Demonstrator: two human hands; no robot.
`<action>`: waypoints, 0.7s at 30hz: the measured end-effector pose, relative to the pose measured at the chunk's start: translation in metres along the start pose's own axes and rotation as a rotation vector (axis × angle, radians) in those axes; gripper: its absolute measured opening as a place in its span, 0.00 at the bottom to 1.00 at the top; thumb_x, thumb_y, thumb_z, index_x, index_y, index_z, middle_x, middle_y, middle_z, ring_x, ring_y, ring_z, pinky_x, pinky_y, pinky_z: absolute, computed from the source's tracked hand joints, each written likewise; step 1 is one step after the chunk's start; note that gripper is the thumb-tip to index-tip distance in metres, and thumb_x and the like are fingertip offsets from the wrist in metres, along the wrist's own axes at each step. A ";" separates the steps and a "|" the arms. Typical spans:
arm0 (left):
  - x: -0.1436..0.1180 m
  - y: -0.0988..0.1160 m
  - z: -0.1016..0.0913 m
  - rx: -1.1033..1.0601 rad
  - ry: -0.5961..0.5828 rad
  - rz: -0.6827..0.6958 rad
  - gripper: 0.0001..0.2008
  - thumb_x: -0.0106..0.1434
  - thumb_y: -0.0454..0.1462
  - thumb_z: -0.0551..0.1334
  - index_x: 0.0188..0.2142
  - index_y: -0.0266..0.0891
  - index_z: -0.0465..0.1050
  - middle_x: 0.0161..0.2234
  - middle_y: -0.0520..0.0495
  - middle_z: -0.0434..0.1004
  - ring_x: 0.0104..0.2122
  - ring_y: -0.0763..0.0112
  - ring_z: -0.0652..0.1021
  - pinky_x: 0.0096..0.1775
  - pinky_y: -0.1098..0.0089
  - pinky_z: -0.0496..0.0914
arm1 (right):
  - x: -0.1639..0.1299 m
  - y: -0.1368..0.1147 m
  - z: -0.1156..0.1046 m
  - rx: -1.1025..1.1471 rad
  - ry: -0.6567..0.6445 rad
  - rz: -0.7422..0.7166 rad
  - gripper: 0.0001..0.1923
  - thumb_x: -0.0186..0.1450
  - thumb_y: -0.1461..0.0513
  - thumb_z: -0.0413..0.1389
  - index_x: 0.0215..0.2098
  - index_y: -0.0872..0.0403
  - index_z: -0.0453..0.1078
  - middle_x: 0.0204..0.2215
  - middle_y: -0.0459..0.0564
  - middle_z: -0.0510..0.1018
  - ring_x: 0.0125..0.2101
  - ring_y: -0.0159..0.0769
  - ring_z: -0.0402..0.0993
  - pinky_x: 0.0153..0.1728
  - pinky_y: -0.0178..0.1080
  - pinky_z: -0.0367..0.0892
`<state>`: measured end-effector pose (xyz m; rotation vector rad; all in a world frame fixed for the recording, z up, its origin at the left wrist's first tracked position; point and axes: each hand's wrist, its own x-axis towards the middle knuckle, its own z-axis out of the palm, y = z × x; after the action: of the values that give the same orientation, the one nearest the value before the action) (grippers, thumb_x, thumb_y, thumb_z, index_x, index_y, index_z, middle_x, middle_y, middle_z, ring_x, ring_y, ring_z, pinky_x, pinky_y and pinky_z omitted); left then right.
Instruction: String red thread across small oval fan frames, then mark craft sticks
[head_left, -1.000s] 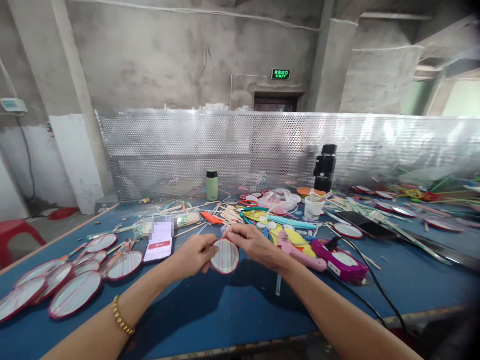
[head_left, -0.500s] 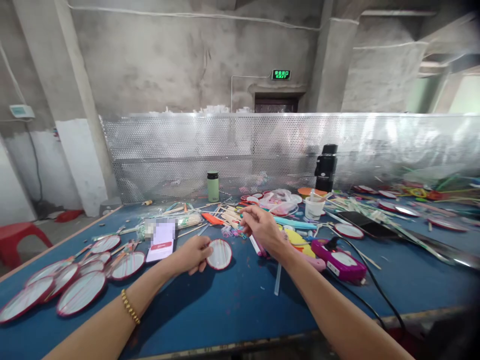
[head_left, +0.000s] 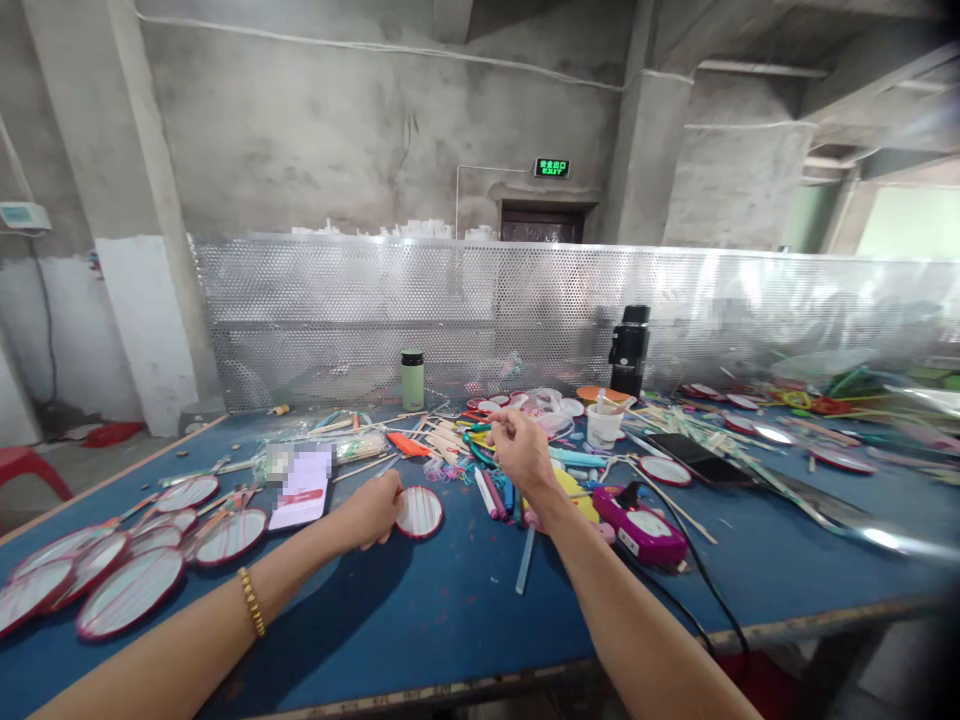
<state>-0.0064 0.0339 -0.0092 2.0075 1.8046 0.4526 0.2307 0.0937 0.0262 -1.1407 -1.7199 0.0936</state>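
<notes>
My left hand (head_left: 376, 512) is closed at the left edge of a small round disc (head_left: 420, 511), white with faint lines and a red rim, which is near the tabletop. Fingers curled in a pinch, my right hand (head_left: 521, 455) is over the clutter behind and right of the disc. Whatever it pinches is too small to make out. Close to that hand are several coloured markers (head_left: 491, 494), a yellow object (head_left: 559, 490) partly behind my forearm, and flat wooden sticks (head_left: 444, 441). A translucent glue stick (head_left: 526, 560) lies in front of the markers.
Several larger red-rimmed discs (head_left: 131, 590) overlap at the left, beside a lit phone (head_left: 301, 485). A purple device (head_left: 641, 528) with a black cable sits at the right. Behind stand a green bottle (head_left: 412, 382), a black flask (head_left: 630, 352) and a perforated metal screen (head_left: 352, 300).
The view has swung slightly right and up, so things appear further left. My left hand stays at the disc. My right hand's fingers are curled more tightly, still over the clutter.
</notes>
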 end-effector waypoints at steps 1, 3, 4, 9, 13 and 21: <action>0.000 0.002 0.000 0.061 0.014 0.001 0.10 0.66 0.37 0.47 0.42 0.38 0.64 0.14 0.58 0.66 0.09 0.76 0.64 0.17 0.77 0.56 | 0.000 0.000 0.000 -0.038 -0.009 -0.001 0.12 0.65 0.64 0.48 0.41 0.57 0.72 0.27 0.50 0.79 0.25 0.35 0.74 0.31 0.35 0.66; 0.000 0.007 0.000 0.198 0.050 0.016 0.11 0.67 0.37 0.48 0.41 0.37 0.67 0.18 0.50 0.73 0.14 0.72 0.72 0.21 0.74 0.62 | -0.001 0.000 -0.001 -0.085 -0.029 -0.004 0.12 0.64 0.66 0.49 0.40 0.57 0.73 0.28 0.51 0.80 0.27 0.35 0.74 0.32 0.35 0.65; -0.001 0.011 0.000 0.280 0.079 0.027 0.11 0.66 0.37 0.49 0.40 0.37 0.69 0.23 0.45 0.77 0.20 0.67 0.77 0.25 0.72 0.65 | -0.001 -0.001 -0.001 -0.109 -0.042 -0.006 0.12 0.64 0.66 0.49 0.40 0.57 0.74 0.28 0.51 0.80 0.27 0.35 0.74 0.33 0.35 0.65; -0.008 0.029 -0.004 0.366 0.164 0.010 0.13 0.62 0.35 0.55 0.44 0.35 0.72 0.42 0.28 0.80 0.44 0.47 0.80 0.40 0.59 0.71 | -0.006 -0.007 -0.001 -0.246 -0.144 -0.036 0.11 0.65 0.65 0.50 0.36 0.56 0.76 0.30 0.51 0.81 0.32 0.37 0.74 0.36 0.35 0.62; -0.009 0.034 -0.016 0.400 0.172 0.014 0.13 0.61 0.33 0.56 0.43 0.35 0.75 0.43 0.28 0.80 0.45 0.46 0.80 0.41 0.58 0.71 | 0.005 -0.011 0.003 -0.360 -0.258 -0.044 0.12 0.65 0.64 0.51 0.33 0.56 0.77 0.30 0.52 0.81 0.33 0.36 0.75 0.36 0.33 0.61; 0.006 0.041 -0.026 0.437 0.226 0.062 0.14 0.62 0.32 0.54 0.40 0.33 0.78 0.42 0.28 0.80 0.45 0.47 0.80 0.41 0.59 0.71 | 0.050 -0.011 0.035 -0.592 -0.436 0.064 0.12 0.64 0.66 0.54 0.39 0.60 0.80 0.36 0.60 0.82 0.41 0.42 0.79 0.40 0.36 0.65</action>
<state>0.0173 0.0386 0.0339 2.3873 2.1302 0.3340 0.1953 0.1389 0.0507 -1.7014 -2.1745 -0.1511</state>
